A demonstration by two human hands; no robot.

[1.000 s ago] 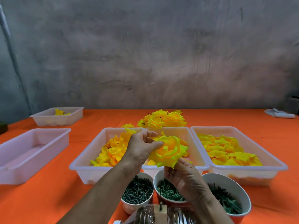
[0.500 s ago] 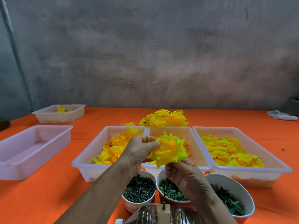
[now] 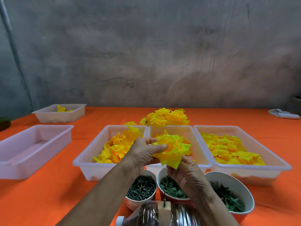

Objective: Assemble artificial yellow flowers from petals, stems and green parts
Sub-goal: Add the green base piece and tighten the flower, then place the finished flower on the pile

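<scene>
1. The flower (image 3: 172,150) is held in the air above the front edge of the middle tray (image 3: 197,141), between both hands. It looks nearly complete on top; I cannot tell whether a stem or green part is fitted underneath, since the underside is hidden.
2. Risk: the petals are thin and soft. If the left thumb presses too hard on the top layers, they could crease or slide out of line, and the bloom would sit crooked.
3. Risk: if either hand lets go early, the flower would likely fall into the middle tray among loose petals, or into the cups below, and the layers could come apart.
4. Risk: the cups of green parts (image 3: 171,186) and dark stems (image 3: 141,190) stand just beneath the right wrist, with a clear bottle (image 3: 156,216) lying close to the body. A careless reach down could tip a cup and scatter small pieces over the orange table (image 3: 40,201).
5. The left hand (image 3: 143,154) comes in from the lower left, palm down, with thumb on the flower's top and fingers curled under its left edge, gripping it.
6. The right hand (image 3: 184,173) sits lower, back of the hand to the camera, fingers curled up to pinch the lowest petal from beneath.
7. Finished flowers (image 3: 164,119) lie piled behind the trays.
</scene>
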